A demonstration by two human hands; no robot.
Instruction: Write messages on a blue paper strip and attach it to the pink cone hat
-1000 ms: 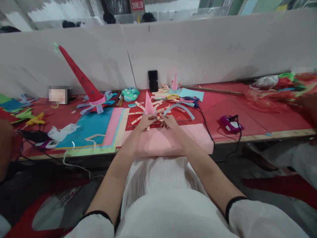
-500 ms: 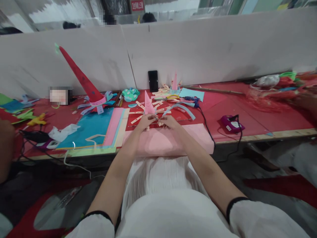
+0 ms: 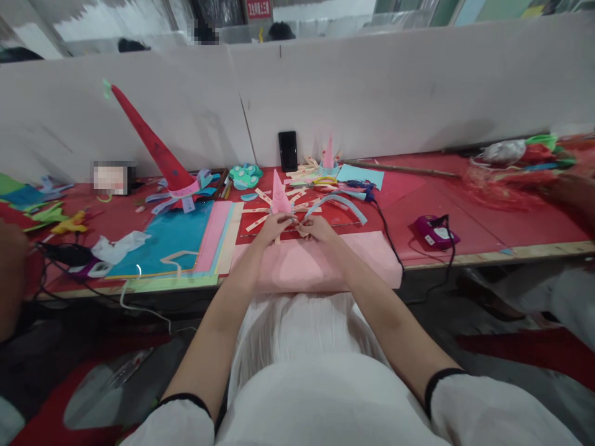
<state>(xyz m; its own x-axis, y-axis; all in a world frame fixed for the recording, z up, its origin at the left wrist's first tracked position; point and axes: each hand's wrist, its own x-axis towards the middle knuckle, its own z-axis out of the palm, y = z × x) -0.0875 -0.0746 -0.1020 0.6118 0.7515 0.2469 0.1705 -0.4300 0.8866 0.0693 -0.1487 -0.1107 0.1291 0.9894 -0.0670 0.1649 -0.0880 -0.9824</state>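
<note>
A small pink cone hat stands in front of me, with pale strips bearing red marks spread out around its base. At the near side of that base, my left hand is closed, fingers bent and pinching at the hat's edge. My right hand is closed just beside it, its fingertips almost meeting the left ones on the same edge. The exact bit between the fingertips is hidden. A light blue curved strip arches out to the right of the hat. Pink sheet material lies under my wrists.
A tall red cone hat stands left, behind stacked coloured sheets. A second small pink cone, yellow-handled pliers and a black phone are at the back. A purple box with a cord sits right. Other people's arms show at both sides.
My hands stay at the hat's base with only slight finger movement. At the far right, another person's hand has shifted slightly near the red plastic.
</note>
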